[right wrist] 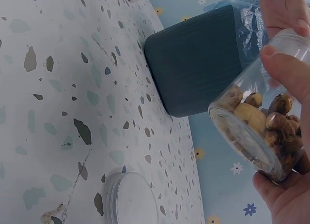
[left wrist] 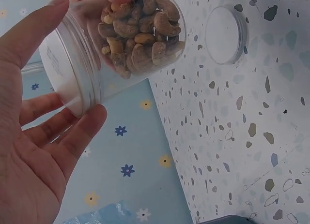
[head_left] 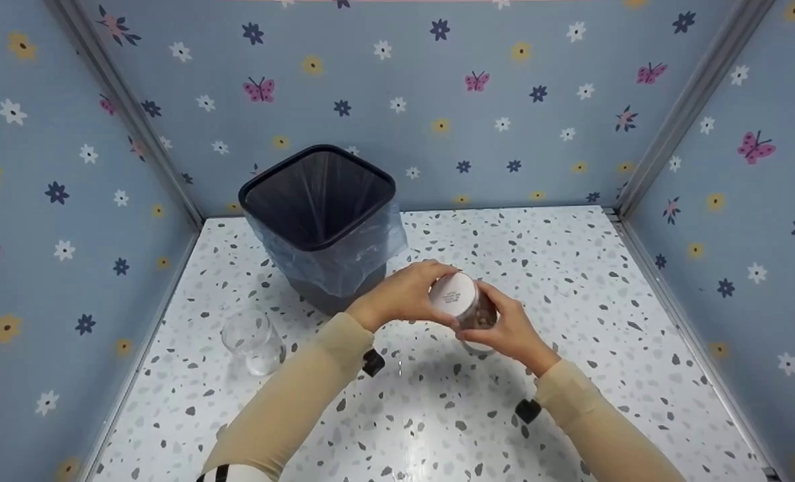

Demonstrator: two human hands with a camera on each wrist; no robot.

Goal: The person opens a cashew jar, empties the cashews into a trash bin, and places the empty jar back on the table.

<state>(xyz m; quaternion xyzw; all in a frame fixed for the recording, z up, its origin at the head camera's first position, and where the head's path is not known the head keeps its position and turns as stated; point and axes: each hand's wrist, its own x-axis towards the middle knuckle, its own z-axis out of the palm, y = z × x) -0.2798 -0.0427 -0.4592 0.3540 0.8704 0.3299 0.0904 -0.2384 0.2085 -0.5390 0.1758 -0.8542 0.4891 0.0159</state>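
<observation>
Both hands hold a clear jar (head_left: 484, 313) of brown, skin-on cashews (left wrist: 140, 33), tilted above the table. My left hand (head_left: 411, 294) grips its white printed lid (head_left: 454, 294), thumb on one side and fingers on the other. Around the jar's body curls my right hand (head_left: 510, 329). In the right wrist view the jar's clear base (right wrist: 247, 144) faces the camera, and cashews lie against it. A second round white lid (left wrist: 224, 35) with a clear rim lies on the table below; in the head view the jar and right hand mostly hide it.
Behind the left hand stands a dark bin (head_left: 317, 244) lined with a bluish plastic bag (head_left: 364, 258). A clear glass (head_left: 253, 341) is on the left of the speckled table (head_left: 571, 268). A small brownish piece (right wrist: 51, 215) lies on the tabletop. Flowered panels (head_left: 397, 87) enclose the table.
</observation>
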